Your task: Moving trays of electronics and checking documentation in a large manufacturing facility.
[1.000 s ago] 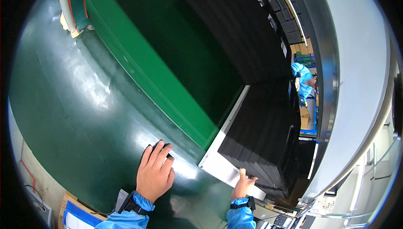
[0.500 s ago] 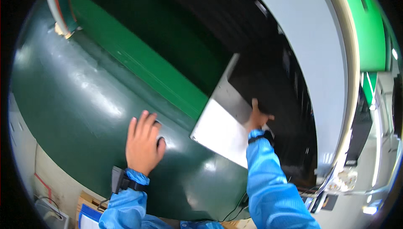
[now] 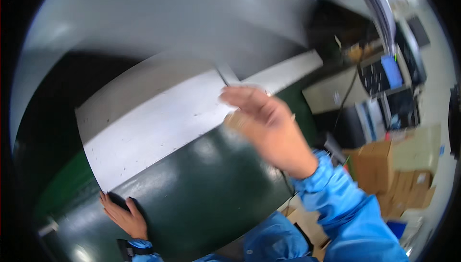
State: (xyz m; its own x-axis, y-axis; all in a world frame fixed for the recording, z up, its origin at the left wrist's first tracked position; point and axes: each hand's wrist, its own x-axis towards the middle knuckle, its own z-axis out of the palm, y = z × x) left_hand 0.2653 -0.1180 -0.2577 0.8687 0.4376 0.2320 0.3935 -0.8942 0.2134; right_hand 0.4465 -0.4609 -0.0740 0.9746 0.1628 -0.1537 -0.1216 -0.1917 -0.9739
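Note:
A long white board (image 3: 158, 123) with small dark specks lies on the dark green table surface (image 3: 206, 190). Beside its near left corner, my left hand (image 3: 126, 219) rests flat on the table, fingers stretched and thumb apart, holding nothing. My right hand (image 3: 273, 132) is raised over the board's right part and the table's near edge. It is blurred; its fingers reach left with the thumb apart below them, and nothing shows between them. A thin dark line runs beside its fingertips; I cannot tell what it is.
A large grey, blurred surface (image 3: 182, 17) hangs over the far side, hiding the board's back part. On the right are electronic equipment (image 3: 379, 79), a dark cable and several cardboard boxes (image 3: 374, 166). A narrower white strip (image 3: 288, 70) extends right of the board.
The view has swung to the right, showing more of the white board. My right hand has come up off the board. My left hand now lies by the board's corner.

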